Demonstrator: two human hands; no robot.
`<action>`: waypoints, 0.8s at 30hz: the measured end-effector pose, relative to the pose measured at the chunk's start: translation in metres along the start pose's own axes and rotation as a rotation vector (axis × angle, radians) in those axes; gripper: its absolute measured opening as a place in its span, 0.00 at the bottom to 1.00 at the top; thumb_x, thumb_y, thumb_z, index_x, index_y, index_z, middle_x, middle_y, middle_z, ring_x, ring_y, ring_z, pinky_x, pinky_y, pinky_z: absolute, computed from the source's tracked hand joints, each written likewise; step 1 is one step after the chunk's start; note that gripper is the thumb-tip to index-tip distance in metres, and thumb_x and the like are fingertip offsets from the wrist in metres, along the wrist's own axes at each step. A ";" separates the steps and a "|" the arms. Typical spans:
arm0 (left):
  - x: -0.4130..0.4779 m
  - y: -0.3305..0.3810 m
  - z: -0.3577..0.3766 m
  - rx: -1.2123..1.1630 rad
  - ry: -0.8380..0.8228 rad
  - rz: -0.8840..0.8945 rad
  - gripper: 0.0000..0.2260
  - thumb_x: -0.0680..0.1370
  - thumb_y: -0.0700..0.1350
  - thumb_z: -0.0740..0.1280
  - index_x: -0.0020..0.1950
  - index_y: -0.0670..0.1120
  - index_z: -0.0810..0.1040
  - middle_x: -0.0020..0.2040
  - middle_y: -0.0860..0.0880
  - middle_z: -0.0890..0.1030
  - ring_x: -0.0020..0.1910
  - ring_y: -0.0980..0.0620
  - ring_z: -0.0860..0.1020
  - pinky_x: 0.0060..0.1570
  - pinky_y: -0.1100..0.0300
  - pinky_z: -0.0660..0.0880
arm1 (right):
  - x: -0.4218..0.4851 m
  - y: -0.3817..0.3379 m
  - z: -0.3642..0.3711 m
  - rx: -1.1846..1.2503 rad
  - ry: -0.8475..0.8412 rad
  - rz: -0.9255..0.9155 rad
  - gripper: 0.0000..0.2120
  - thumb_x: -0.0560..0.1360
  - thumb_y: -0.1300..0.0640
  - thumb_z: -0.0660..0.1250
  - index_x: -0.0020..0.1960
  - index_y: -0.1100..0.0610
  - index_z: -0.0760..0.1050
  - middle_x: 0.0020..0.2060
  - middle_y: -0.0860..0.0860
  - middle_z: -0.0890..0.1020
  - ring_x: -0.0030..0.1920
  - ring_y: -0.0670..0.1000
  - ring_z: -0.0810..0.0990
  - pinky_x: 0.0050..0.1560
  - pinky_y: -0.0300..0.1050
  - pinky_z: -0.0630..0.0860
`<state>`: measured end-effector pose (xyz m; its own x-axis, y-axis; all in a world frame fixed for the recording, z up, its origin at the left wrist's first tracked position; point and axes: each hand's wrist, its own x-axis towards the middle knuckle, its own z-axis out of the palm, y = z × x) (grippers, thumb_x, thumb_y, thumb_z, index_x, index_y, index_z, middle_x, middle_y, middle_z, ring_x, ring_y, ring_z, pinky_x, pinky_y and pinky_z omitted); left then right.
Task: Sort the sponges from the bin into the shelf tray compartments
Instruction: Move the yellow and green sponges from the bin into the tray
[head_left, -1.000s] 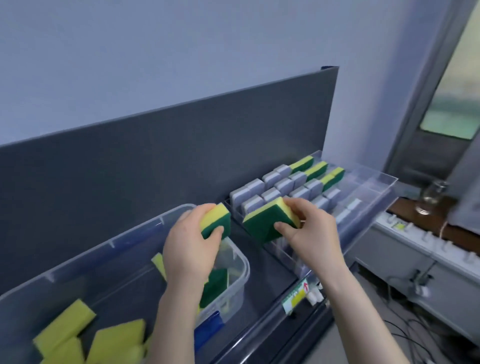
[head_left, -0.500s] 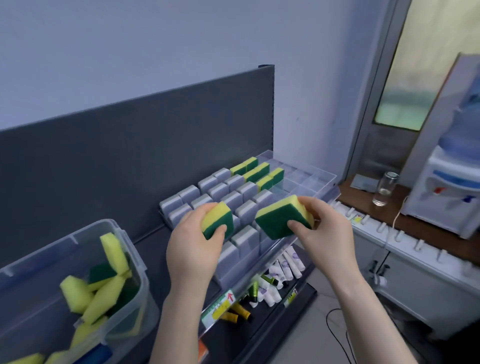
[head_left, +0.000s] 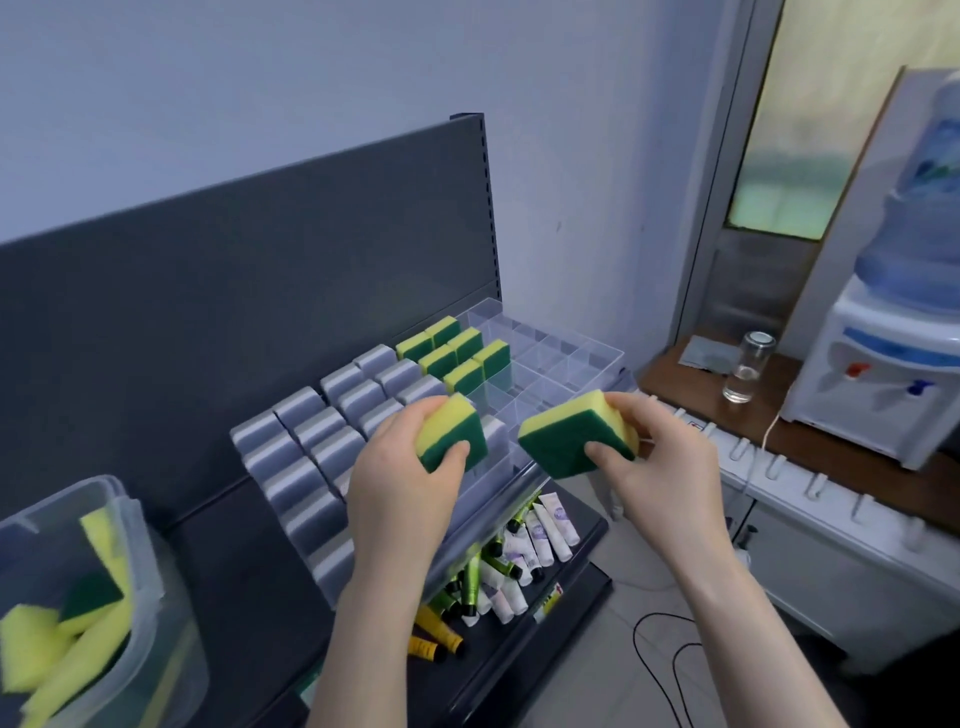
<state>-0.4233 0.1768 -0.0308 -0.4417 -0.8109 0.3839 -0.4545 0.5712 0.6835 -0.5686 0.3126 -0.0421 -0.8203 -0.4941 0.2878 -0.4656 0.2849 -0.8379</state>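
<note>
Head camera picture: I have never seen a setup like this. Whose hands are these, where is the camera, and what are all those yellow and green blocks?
There is no machine here. These are a person's two bare hands, seen from a camera worn on the head that looks forward and down.

The left hand and the right hand each grip a yellow and green sponge: the left sponge and the right sponge. Both are held above a clear tray on a shelf, divided into small compartments.

A few compartments at the back already hold stored sponges of the same kind. Many others hold grey blocks, and those at the right look empty.

At the lower left a plastic bin holds more sponges. Tubes lie on the shelf below. At the right stand a glass and a water dispenser.
</note>
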 end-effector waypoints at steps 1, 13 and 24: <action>0.006 0.001 0.006 -0.001 -0.006 -0.001 0.17 0.74 0.45 0.71 0.61 0.57 0.76 0.53 0.61 0.77 0.53 0.56 0.75 0.46 0.61 0.75 | 0.008 0.005 0.001 -0.003 -0.002 -0.006 0.22 0.69 0.61 0.73 0.60 0.49 0.77 0.52 0.45 0.81 0.53 0.47 0.77 0.54 0.44 0.75; 0.086 -0.011 0.058 -0.022 0.084 -0.105 0.17 0.74 0.48 0.71 0.62 0.55 0.76 0.55 0.58 0.79 0.52 0.56 0.76 0.49 0.61 0.77 | 0.128 0.028 0.034 -0.081 -0.177 -0.063 0.20 0.70 0.60 0.73 0.60 0.47 0.76 0.50 0.43 0.80 0.49 0.46 0.75 0.47 0.36 0.68; 0.134 -0.017 0.077 0.133 0.074 -0.119 0.19 0.74 0.47 0.69 0.64 0.57 0.73 0.54 0.61 0.75 0.51 0.59 0.72 0.48 0.62 0.68 | 0.198 0.038 0.062 -0.159 -0.319 -0.192 0.19 0.69 0.59 0.73 0.59 0.49 0.77 0.46 0.41 0.78 0.47 0.46 0.76 0.49 0.37 0.68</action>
<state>-0.5339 0.0684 -0.0385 -0.3223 -0.8782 0.3533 -0.6009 0.4782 0.6405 -0.7280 0.1749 -0.0456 -0.5813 -0.7735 0.2526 -0.6663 0.2742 -0.6934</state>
